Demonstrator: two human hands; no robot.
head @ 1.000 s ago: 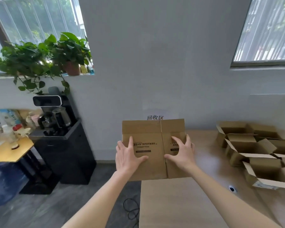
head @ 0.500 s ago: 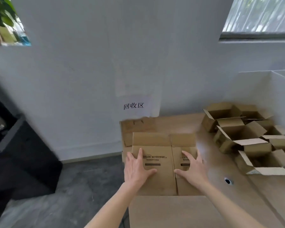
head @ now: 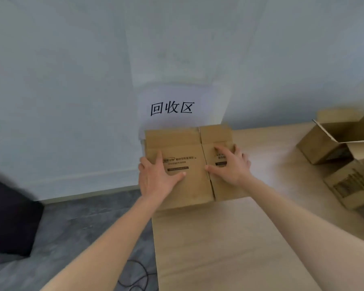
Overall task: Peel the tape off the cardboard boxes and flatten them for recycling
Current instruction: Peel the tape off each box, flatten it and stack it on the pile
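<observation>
A flattened cardboard box [head: 189, 141] with dark printed text lies at the far left corner of the wooden table [head: 229, 238], against the wall. My left hand [head: 158, 177] rests on its left half, fingers spread, with the outer fingers at the box's left edge. On the right half my right hand [head: 231, 164] presses down with spread fingers. The image is blurred, so tape cannot be made out. Whatever lies under the box is hidden.
Open, unflattened cardboard boxes [head: 324, 143] [head: 353, 185] stand at the table's right side. A paper sign [head: 171, 108] with characters hangs on the wall just above the flat box. Left of the table are grey floor, a black cable [head: 135, 276] and a dark cabinet [head: 8, 217].
The flattened box has come down from being held up before the wall onto the table's far left corner, both hands still on it. The view has swung right and closer.
</observation>
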